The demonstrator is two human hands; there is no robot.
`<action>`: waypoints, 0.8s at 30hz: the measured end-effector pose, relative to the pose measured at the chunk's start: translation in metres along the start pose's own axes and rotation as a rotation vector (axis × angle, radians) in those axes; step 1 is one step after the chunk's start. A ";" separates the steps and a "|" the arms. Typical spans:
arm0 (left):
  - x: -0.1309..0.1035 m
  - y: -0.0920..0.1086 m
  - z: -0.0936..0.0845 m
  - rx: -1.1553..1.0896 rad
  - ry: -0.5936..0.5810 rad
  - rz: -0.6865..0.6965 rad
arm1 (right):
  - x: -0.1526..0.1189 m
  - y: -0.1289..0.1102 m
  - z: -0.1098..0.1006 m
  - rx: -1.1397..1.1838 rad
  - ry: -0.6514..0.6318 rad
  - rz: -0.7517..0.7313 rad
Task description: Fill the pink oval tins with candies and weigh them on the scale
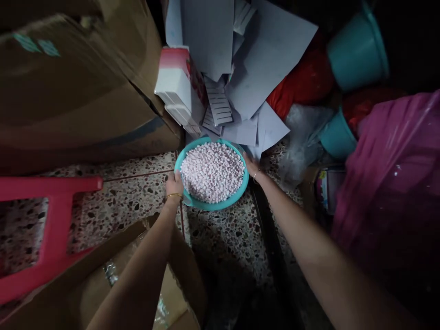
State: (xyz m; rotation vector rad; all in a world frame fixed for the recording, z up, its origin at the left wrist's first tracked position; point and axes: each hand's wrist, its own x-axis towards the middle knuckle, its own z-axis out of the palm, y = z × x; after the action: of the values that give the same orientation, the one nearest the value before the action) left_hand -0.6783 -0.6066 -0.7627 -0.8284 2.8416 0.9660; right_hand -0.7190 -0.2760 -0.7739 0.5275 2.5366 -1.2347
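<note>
A round turquoise basin (220,205) is heaped with many small pale pinkish-white pieces (213,172), too small to name. My left hand (174,184) grips the basin's left rim, thumb on top and the other fingers out of sight behind the wall. On the opposite side, my right hand (252,166) holds the right rim, its fingers partly hidden along the outside. The basin is low over the speckled floor; whether it rests there I cannot tell.
Cardboard boxes stand at the left (68,105) and below (137,266). A pink plastic stool (57,224) lies left. White sheets (271,59) and a red-white carton (175,85) sit behind the basin. Turquoise buckets (357,50) and a magenta bag (388,174) occupy the right.
</note>
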 end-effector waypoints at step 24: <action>-0.198 0.087 -0.261 -0.031 -0.278 -0.016 | -0.458 -0.100 -0.126 0.431 0.249 0.715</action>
State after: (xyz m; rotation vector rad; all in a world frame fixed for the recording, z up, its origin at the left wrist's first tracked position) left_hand -0.5147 -0.6037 -0.4657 -0.6595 2.5871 1.0352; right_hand -0.3617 -0.3260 -0.4487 1.5951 1.9162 -1.4566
